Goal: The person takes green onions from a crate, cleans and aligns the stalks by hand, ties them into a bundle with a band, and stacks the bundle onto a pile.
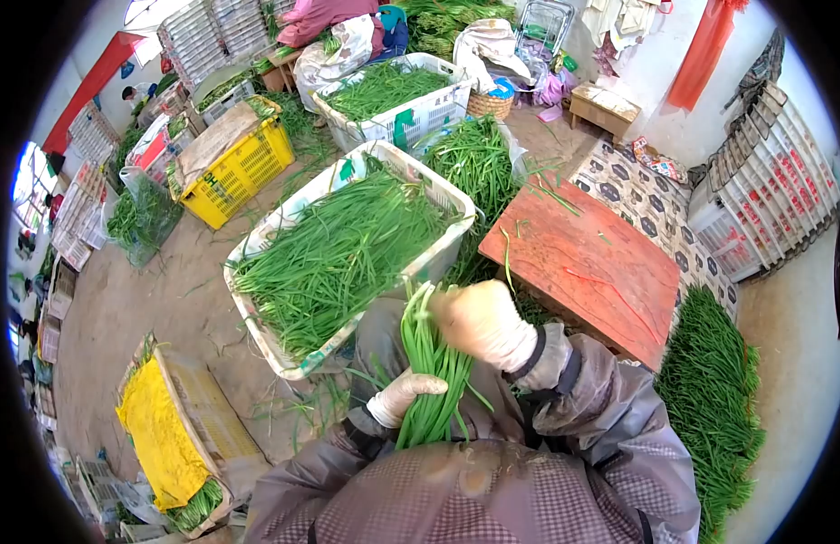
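Green stalks (347, 245) in white crate (443, 252)

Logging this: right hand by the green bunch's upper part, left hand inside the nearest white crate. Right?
Not quite: in the head view the left hand grips the green bunch lower down, outside that white crate. The right hand is as logged.

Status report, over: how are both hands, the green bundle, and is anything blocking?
Left hand closed around green bundle. Right hand at bundle's upper part, blurred, hold unclear. Nothing visibly blocking; filled white crate just ahead.
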